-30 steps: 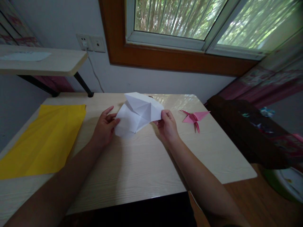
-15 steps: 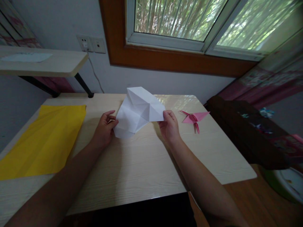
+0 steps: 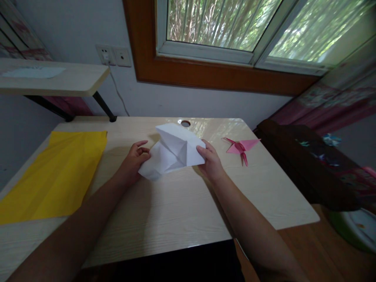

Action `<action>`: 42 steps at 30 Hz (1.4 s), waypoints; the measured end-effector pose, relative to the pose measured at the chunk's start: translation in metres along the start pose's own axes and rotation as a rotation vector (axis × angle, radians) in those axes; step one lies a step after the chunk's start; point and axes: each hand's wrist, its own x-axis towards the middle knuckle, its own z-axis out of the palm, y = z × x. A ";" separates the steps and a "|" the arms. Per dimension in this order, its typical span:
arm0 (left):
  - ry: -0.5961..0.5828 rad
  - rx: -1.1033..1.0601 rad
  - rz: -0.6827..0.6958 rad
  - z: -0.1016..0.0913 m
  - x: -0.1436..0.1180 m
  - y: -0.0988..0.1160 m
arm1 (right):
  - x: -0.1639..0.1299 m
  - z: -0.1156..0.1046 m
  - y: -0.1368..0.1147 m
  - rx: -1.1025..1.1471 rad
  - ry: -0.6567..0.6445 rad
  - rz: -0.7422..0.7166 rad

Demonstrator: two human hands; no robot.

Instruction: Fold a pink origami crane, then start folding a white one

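Note:
A sheet of white paper with several crease lines is held above the table between both hands, partly folded in on itself around its middle. My left hand pinches its left edge between thumb and fingers, with the index finger stretched out above. At the right edge, my right hand grips the paper with the thumb on top and fingers behind. To the right of that hand a pink folded paper crane lies on the table.
A large yellow sheet lies on the left of the pale wooden table. Behind it a raised shelf stands on black legs. A round hole sits near the table's back edge. Dark furniture stands beyond the right edge.
The white paper has come down and its top has tipped toward me, its creases bending inward more. Both hands have drawn slightly closer together. The table hole now shows.

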 end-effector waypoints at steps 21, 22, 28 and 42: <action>-0.175 -0.357 0.066 -0.002 -0.006 0.009 | 0.022 -0.002 0.027 -0.068 0.439 -0.193; -0.205 -0.345 0.052 -0.002 -0.007 0.008 | 0.022 -0.002 0.027 -0.072 0.450 -0.199; -0.370 -0.207 -0.066 0.005 -0.015 -0.011 | 0.022 -0.004 0.034 -0.162 0.414 -0.246; -0.168 -0.146 0.051 0.012 -0.014 -0.012 | 0.015 0.000 0.022 -0.038 0.284 -0.217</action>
